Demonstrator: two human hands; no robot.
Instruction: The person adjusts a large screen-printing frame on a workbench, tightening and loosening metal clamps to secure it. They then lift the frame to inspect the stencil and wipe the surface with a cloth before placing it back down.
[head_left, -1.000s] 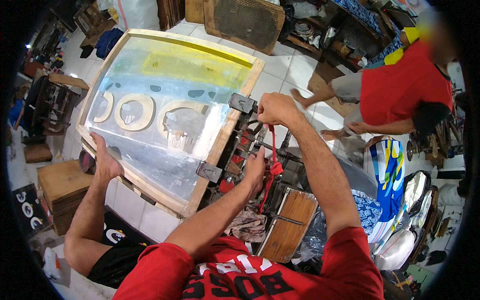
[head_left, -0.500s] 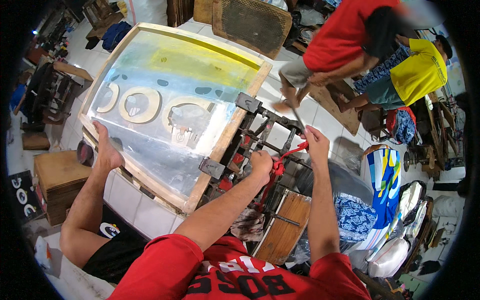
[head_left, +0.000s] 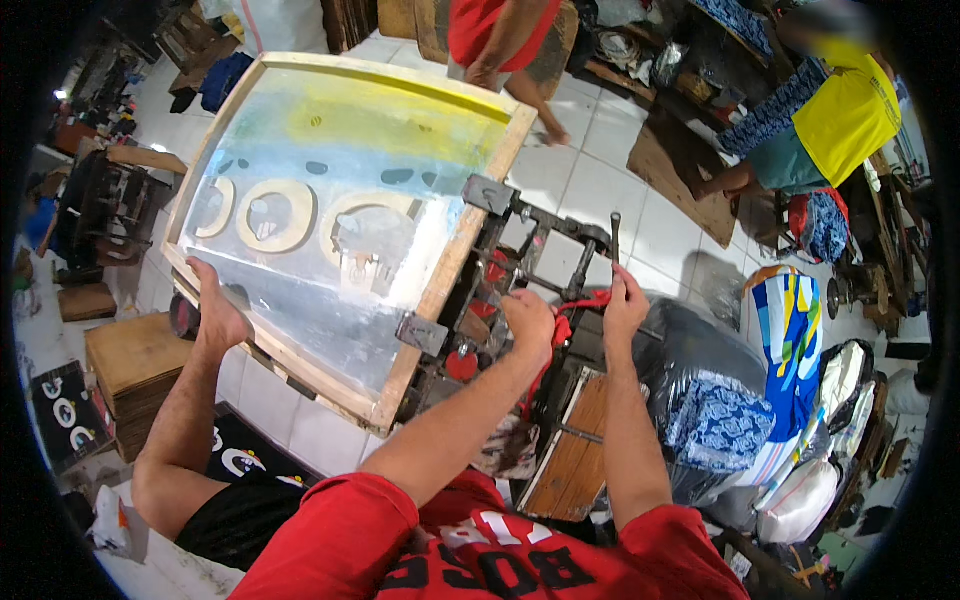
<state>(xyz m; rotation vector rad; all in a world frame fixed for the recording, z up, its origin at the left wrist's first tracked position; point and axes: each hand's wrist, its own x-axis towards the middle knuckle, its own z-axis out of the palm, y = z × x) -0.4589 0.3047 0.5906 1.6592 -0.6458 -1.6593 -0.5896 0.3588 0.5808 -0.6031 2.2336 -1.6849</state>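
Observation:
My right hand (head_left: pixel 624 304) is closed around a dark metal wrench (head_left: pixel 615 236) that points upward. My left hand (head_left: pixel 530 320) is curled shut at the metal clamp frame (head_left: pixel 567 258); what its fingers hold is hidden. A red cloth strip (head_left: pixel 562 330) runs between the two hands and hangs below the left one. Two grey clamp blocks (head_left: pixel 424 333) of that frame sit on the right edge of a wooden-framed printing screen (head_left: pixel 450 285). Its mesh shows yellow and blue stains and large ring shapes. My bare foot (head_left: pixel 221 318) rests on the screen's near left edge.
A person in red (head_left: pixel 500 45) stands beyond the screen, and a person in yellow (head_left: pixel 845 115) bends at the far right. A brown board (head_left: pixel 685 165) lies on the tiles. Plastic-wrapped bundles (head_left: pixel 720 420) sit at my right; stacked boards (head_left: pixel 140 370) stand at left.
The wrench has swung from a slant to nearly upright as my right hand shifted slightly down and left. The person in red has moved left behind the screen.

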